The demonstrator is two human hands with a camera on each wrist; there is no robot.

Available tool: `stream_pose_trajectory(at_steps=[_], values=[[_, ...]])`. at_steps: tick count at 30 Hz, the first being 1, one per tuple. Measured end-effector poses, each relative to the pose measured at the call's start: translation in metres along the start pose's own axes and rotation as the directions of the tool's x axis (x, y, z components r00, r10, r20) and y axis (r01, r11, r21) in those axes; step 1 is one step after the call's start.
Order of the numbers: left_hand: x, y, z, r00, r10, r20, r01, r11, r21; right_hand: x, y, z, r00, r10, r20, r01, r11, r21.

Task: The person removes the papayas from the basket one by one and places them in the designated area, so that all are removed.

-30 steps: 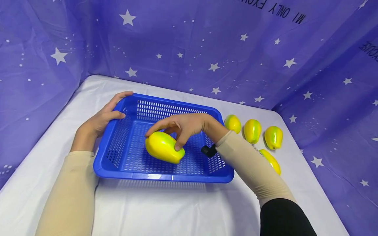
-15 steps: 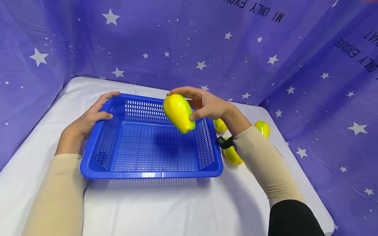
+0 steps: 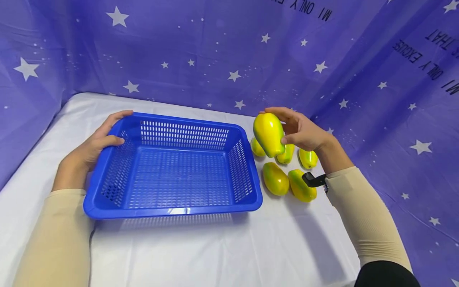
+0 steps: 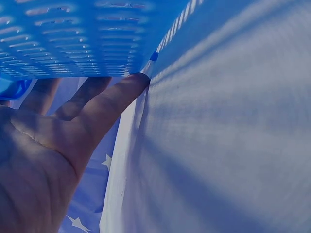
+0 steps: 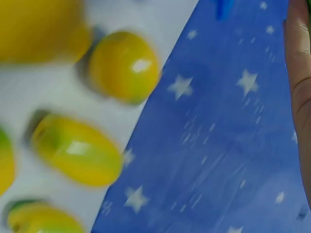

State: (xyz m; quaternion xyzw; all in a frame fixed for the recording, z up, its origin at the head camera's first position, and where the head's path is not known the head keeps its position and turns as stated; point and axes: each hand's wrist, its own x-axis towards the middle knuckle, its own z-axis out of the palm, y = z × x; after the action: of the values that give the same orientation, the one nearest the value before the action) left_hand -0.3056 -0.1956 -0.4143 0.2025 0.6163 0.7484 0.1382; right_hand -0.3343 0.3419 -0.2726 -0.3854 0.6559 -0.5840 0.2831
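My left hand (image 3: 84,149) holds the left rim of a blue plastic basket (image 3: 172,212), thumb over the inner side. In the left wrist view, fingers (image 4: 107,104) reach up against the slotted basket wall (image 4: 82,41). The basket has nothing in it. Beyond its right end, my right hand (image 3: 305,131) grips a yellow-green papaya (image 3: 269,133) between thumb and fingers, raised above other papayas on the table. In the right wrist view only an edge of that hand (image 5: 301,87) shows, at the right.
Several more papayas lie right of the basket, among them a near one (image 3: 275,179), one beside it (image 3: 302,185) and one farther back (image 3: 308,158). A white cloth (image 3: 215,247) covers the table. Purple star-printed curtain (image 3: 201,44) hangs behind and at the right.
My right hand has lifted the papaya out from over the basket and carried it right, above the other papayas. My left hand keeps its hold on the rim. The head view has shifted slightly.
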Motion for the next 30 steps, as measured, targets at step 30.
stream_pose_trajectory(at_steps=[30], values=[[0.005, -0.006, -0.001, 0.994, 0.060, 0.089, -0.049, 0.990, -0.130, -0.247, 0.081, -0.037, 0.759, 0.426, -0.492, -0.445, 0.891, 0.086]])
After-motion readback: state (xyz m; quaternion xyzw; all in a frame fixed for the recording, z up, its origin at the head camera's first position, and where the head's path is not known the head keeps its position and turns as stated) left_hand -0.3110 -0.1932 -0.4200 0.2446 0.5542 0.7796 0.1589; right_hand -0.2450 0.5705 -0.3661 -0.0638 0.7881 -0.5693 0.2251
